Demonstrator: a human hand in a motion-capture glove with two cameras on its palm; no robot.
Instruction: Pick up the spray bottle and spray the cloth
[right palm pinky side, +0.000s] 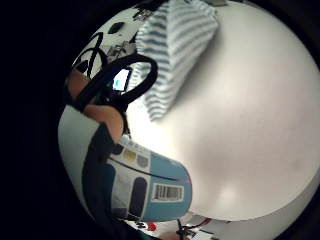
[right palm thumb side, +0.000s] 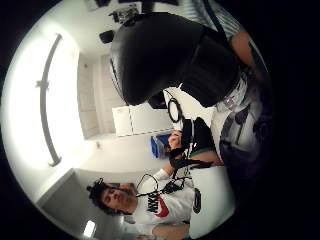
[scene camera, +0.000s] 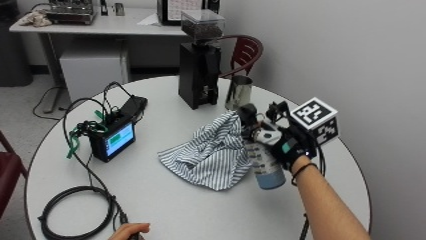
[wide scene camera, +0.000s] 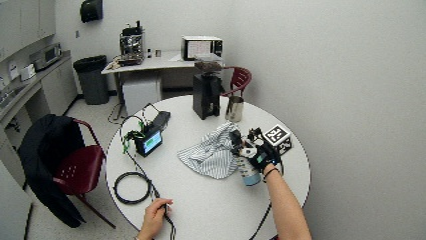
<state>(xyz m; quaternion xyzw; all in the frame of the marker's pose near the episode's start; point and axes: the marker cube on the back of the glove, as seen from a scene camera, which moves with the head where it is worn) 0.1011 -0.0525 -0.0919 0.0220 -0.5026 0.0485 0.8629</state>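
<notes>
The right hand (scene camera: 287, 145) grips the bottle (scene camera: 266, 167) upright above the table (scene camera: 200, 205), its nozzle pointing left at the cloth (scene camera: 210, 152), which lies crumpled just left of it, within spraying reach.

A black spray head (right palm thumb side: 165, 55) looms close to the palm, a gloved finger (right palm thumb side: 212, 70) curled beside it. Beyond, a person in a white sweatshirt (right palm thumb side: 160, 205) sits at the white worktop (right palm thumb side: 212, 200).
</notes>
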